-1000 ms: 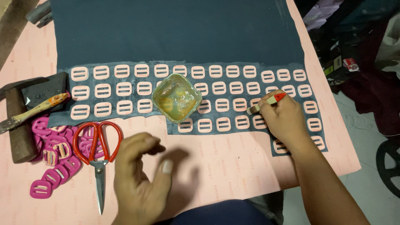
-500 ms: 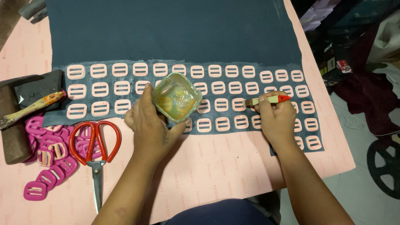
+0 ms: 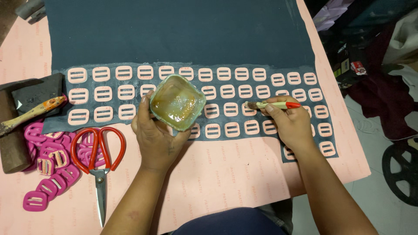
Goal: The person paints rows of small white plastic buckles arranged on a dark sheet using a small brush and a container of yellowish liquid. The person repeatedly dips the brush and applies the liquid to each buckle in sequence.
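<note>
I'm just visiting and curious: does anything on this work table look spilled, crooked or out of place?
Nothing looks spilled. The left hand grips the glue cup, and the right hand holds a brush. The pale buckles sit in fairly even rows; only the magenta buckles lie heaped.

So we've got the dark cloth spread over the far half of the paper sheet, and the flat slotted buckles sit in rows along its near edge. Our left hand wraps around the little cup, which sits on those rows, roughly mid-table. Our right hand is off to the right of it, holding a brush that points left toward the cup. Scissors lie left of our left hand, on the paper, handles away from us. Further left there's a pile of loose buckles, and behind that a second brush resting on a block at the left edge.
</note>
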Tool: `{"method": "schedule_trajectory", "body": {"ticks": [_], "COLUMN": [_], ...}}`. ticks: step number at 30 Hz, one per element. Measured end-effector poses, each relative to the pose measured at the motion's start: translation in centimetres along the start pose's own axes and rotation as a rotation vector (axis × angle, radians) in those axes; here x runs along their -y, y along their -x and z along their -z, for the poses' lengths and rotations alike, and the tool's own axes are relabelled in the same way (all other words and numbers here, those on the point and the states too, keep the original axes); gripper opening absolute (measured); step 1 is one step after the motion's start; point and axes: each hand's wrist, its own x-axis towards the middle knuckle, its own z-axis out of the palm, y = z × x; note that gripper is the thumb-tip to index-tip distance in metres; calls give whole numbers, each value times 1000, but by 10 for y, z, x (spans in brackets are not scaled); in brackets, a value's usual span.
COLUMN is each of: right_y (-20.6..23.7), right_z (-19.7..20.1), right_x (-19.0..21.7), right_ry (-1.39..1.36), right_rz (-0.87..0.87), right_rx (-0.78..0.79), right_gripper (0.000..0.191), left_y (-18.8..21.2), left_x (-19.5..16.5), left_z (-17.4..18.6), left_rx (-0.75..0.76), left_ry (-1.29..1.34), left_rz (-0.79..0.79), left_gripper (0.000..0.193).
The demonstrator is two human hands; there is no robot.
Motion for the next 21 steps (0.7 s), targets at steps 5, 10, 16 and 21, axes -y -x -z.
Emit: {"method": "schedule_trajectory", "body": {"ticks": [5,10,16,21], "right_y": [2,9,12,14], "right_z": [0,-5,-13,-7], "right_x": [9,9,-3,6], "right_ry": [498,438,-16,216], "right_rz": [241,288,3,208], "right_rx": [0,-70,-19,-110], "right_gripper": [14,11,14,11], "left_y": [-2,-6,-9,-10], "left_x": [-3,-4,-4,-5], "left_z": [3,5,5,4], "left_rx": [23,52,79,75], "left_ry": [-21,-41,-39,-36], "left_rz": [84,146,86,87], "left_gripper": [117,111,113,113]}}
